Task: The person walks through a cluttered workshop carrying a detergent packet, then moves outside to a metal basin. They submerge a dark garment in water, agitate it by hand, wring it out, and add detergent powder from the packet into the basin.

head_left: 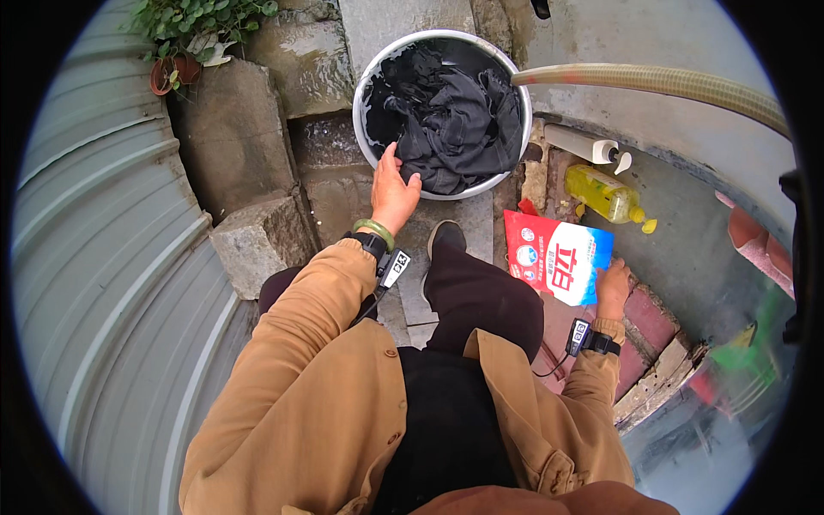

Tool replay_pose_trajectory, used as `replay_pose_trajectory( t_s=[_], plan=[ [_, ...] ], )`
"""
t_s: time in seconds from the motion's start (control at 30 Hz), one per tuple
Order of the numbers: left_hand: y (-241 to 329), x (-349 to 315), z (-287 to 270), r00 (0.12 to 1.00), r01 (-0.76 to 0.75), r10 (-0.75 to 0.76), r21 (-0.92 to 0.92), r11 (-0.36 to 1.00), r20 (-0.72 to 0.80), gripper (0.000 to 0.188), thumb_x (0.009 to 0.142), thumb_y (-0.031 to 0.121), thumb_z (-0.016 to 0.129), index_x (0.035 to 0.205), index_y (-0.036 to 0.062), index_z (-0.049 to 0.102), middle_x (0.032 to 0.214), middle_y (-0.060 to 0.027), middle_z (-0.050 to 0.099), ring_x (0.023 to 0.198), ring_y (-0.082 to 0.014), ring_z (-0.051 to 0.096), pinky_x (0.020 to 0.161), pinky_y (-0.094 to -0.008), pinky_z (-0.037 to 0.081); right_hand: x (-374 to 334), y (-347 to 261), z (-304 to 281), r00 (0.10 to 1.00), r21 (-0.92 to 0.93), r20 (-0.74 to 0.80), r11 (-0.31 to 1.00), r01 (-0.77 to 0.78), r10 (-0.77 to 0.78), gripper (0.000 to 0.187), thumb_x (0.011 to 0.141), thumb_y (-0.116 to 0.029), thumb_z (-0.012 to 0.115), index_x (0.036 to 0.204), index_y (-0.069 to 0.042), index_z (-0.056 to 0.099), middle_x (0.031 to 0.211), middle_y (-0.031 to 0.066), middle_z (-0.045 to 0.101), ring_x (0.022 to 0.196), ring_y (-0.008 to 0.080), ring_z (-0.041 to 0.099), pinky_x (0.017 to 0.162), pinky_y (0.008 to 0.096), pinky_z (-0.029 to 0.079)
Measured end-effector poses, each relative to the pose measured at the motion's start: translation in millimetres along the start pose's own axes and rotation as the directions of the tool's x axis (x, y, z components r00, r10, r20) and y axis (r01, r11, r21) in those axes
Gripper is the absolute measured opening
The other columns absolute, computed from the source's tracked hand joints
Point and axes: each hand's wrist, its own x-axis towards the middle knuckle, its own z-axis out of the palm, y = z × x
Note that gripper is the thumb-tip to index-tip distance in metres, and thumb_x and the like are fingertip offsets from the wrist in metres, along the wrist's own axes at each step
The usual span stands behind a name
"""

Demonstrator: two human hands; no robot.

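Observation:
A silver-rimmed metal basin [366, 146] in front of me holds dark water and a soaked heap of black clothes [459, 124]. My left hand [395, 193], a green bangle on its wrist, reaches the near left rim with fingers apart and nothing in them. To the right, my right hand [611, 292] grips the lower right corner of a red, white and blue washing powder bag [549, 257]. The bag lies slanted over the bricks; my fingers are partly hidden at its edge.
A ribbed hose [661, 79] runs from the right to the basin's rim. Beside it lie a white pump bottle [579, 143] and a yellow liquid bottle [603, 193]. Stone blocks [262, 232], a potted plant [172, 73] and corrugated metal [103, 257] stand left. A pink cloth [760, 245] is far right.

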Motion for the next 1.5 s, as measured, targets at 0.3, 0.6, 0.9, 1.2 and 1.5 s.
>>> replay_pose_trajectory(
  t_s=[0.3,0.6,0.9,1.2,1.5],
  plan=[
    [-6,17,12,0.960,-0.274,0.263,0.538,0.797,0.098,0.070,0.080,0.029,0.071,0.143,0.0130,0.045,0.142,-0.0208,0.039,0.135,-0.0385,0.034,0.110,-0.0626,0.020,19,-213,-125,0.381,0.348,-0.111,0.324,0.880,-0.918,0.051,0.081,-0.007,0.071,0.129,-0.004,0.053,0.113,0.0191,0.060,0.104,0.0376,0.059,0.089,0.0415,0.049],
    [-7,46,13,0.955,-0.293,0.122,0.801,0.523,0.270,0.065,0.084,0.035,0.058,0.142,0.0082,0.047,0.148,-0.0205,0.040,0.142,-0.0449,0.024,0.117,-0.0576,0.009,10,-353,-36,0.551,0.083,0.158,0.567,0.819,-0.819,0.078,0.080,-0.016,0.075,0.145,-0.038,0.039,0.162,0.0040,0.010,0.144,0.0496,0.014,0.102,0.0759,0.027],
    [-2,64,20,0.926,-0.307,-0.073,0.850,0.429,0.372,0.069,0.087,0.041,0.054,0.144,0.0026,0.043,0.154,-0.0253,0.030,0.145,-0.0476,0.017,0.119,-0.0519,0.008,42,-373,11,0.596,0.125,0.039,0.596,0.793,-0.802,0.098,0.066,-0.026,0.087,0.147,-0.043,0.034,0.162,0.0046,0.013,0.146,0.0417,0.014,0.099,0.0719,0.037],
    [5,59,12,0.966,-0.256,0.143,0.701,0.666,0.217,0.048,0.081,0.022,0.058,0.120,-0.0055,0.051,0.123,-0.0311,0.057,0.121,-0.0510,0.049,0.107,-0.0518,0.035,65,-379,34,0.566,0.232,-0.048,0.542,0.808,-0.823,0.092,0.068,-0.013,0.083,0.144,-0.038,0.040,0.157,0.0155,0.025,0.128,0.0529,0.039,0.107,0.0475,0.041],
    [6,54,24,0.980,-0.191,0.199,0.376,0.907,0.016,0.068,0.074,0.021,0.079,0.130,0.0033,0.046,0.137,-0.0244,0.047,0.120,-0.0415,0.051,0.098,-0.0452,0.045,77,-357,31,0.607,0.754,-0.321,0.191,0.628,-0.727,0.046,0.066,0.006,0.071,0.108,-0.013,0.072,0.134,0.0149,0.054,0.126,0.0319,0.052,0.104,0.0329,0.043]
  ],
)
